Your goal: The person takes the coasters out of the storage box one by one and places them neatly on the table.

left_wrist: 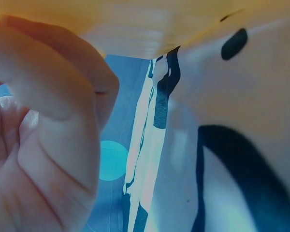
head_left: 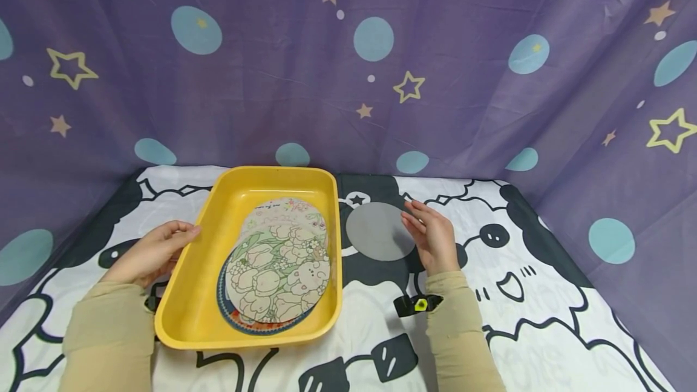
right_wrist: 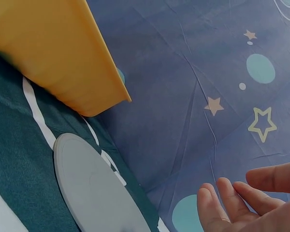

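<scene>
My left hand (head_left: 158, 253) grips the left rim of a yellow rectangular tray (head_left: 198, 295), with the thumb at the rim and curled fingers (left_wrist: 63, 72) under the side. Inside the tray, several round flat mats overlap: a tulip-and-bear patterned mat (head_left: 278, 271) on top, a pink floral mat (head_left: 296, 207) behind it, and a blue-edged mat (head_left: 231, 313) mostly hidden underneath. To the tray's right, a plain grey disc (head_left: 378, 231) lies on the cloth. My right hand (head_left: 432, 238) is raised beside the disc's right edge, fingers loosely extended, holding nothing.
A white cloth (head_left: 544, 356) with black cartoon drawings covers the table. Behind it hangs a purple curtain (head_left: 305, 65) with stars and blue spots, and its folds also come forward along both sides. A black strap (head_left: 405, 305) is on my right wrist.
</scene>
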A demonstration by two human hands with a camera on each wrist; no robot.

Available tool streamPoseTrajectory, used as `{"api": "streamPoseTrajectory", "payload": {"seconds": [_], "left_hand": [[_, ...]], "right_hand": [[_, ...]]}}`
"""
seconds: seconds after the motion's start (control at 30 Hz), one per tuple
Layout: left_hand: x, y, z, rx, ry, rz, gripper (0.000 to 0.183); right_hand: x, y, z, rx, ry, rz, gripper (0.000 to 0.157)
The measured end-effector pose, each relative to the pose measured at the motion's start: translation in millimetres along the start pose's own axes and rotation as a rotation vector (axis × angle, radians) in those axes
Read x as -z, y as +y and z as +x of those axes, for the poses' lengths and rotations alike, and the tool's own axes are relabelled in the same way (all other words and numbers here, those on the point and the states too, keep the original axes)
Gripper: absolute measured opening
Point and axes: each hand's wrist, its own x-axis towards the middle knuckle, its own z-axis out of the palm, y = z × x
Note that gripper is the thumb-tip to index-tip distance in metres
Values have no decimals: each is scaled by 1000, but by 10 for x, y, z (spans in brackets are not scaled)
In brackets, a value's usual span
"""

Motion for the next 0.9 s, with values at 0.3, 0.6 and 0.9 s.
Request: {"api": "streamPoseTrajectory", "payload": {"seconds": [0.3, 0.6, 0.9], "left_hand": [[-5, 22, -16, -4, -5, -9, 60], [-6, 27, -21, -13, -10, -10, 60], [0, 24, -16, -14, -9, -6, 59]], "right_hand": [[-21, -9, -17, 1, -9, -1, 40], [-64, -27, -51, -16, -11, 2, 40], [-108, -45, -89, 5, -48, 26, 40]]}}
